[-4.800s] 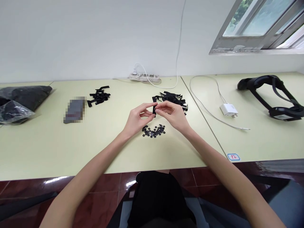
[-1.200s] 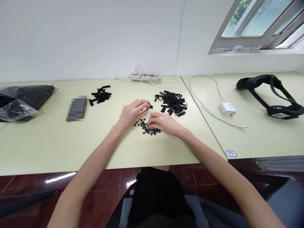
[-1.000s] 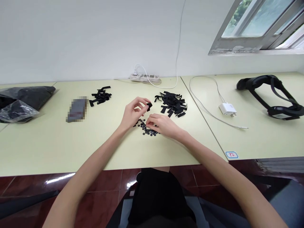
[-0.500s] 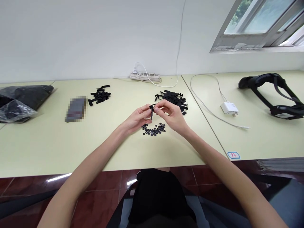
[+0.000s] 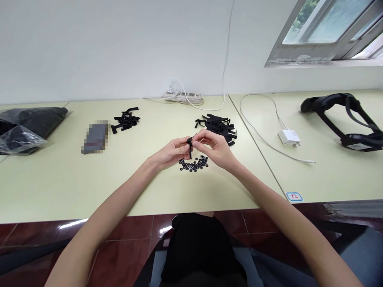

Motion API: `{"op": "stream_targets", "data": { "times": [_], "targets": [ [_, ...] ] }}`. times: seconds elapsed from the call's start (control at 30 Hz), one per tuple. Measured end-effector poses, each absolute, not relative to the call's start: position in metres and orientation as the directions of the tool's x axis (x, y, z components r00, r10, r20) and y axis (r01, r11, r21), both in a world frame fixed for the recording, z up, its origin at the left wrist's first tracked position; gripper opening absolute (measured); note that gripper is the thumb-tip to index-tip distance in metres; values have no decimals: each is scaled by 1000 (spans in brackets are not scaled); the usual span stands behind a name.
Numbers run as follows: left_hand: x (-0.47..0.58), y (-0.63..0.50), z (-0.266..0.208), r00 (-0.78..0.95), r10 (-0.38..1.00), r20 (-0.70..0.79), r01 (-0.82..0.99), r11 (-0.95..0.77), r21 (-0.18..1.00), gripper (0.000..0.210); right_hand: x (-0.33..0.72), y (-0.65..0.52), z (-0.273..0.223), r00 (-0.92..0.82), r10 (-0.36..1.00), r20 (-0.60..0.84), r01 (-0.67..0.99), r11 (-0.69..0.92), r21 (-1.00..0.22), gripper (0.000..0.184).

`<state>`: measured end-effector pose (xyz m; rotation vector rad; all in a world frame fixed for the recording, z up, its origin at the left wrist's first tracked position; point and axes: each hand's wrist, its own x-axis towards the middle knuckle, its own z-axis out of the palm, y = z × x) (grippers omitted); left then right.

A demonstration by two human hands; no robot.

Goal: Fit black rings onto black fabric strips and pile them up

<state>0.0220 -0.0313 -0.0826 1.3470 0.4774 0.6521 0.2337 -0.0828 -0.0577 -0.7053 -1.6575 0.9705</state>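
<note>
Between my two hands is a short black fabric strip (image 5: 190, 151), one end hanging down. My left hand (image 5: 173, 152) pinches it from the left side. From the right, the thumb and forefinger of my right hand (image 5: 214, 147) close on its upper part. Whether a small ring sits on the strip is hidden by my fingers. Just below my hands, several small black washer-like rings (image 5: 194, 165) lie scattered on the table. A pile of black strips (image 5: 220, 126) is behind my right hand, and a smaller pile of black strips (image 5: 127, 120) lies farther left.
At the left are a blurred-out grey object (image 5: 95, 138) and a clear plastic bag (image 5: 26, 137) with black material. A power strip (image 5: 183, 96) lies by the wall. To the right are a white charger (image 5: 289, 136) with its cable and a black headset (image 5: 359, 119).
Both hands have shifted slightly, and the strip between them hangs a little lower. The fingers stay closed on it.
</note>
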Motion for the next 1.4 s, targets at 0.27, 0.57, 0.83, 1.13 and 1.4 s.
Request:
{"op": "stream_targets", "data": {
  "times": [0.27, 0.57, 0.83, 1.13, 1.4],
  "targets": [
    [22, -35, -86, 794, 607, 12, -165, 196, 967, 51, 231, -84, -59, -299, 750, 590, 76, 635, -769, 18],
    [23, -35, -87, 845, 534, 31, -146, 174, 974, 59, 229, -89, -63, -322, 597, 734, 238, 802, -548, 10],
    [22, -36, -88, 855, 519, 9, -143, 220, 965, 59, 228, -92, -64, -364, 564, 742, 272, 826, -494, 13],
    [25, -38, -87, 859, 511, -4, -121, 212, 970, 66, 236, -90, -65, -481, 509, 714, 361, 857, -368, 30],
    [26, -37, -84, 850, 526, 2, -140, 224, 965, 63, 233, -89, -63, -445, 491, 749, 392, 859, -331, 23]
  ]
}}
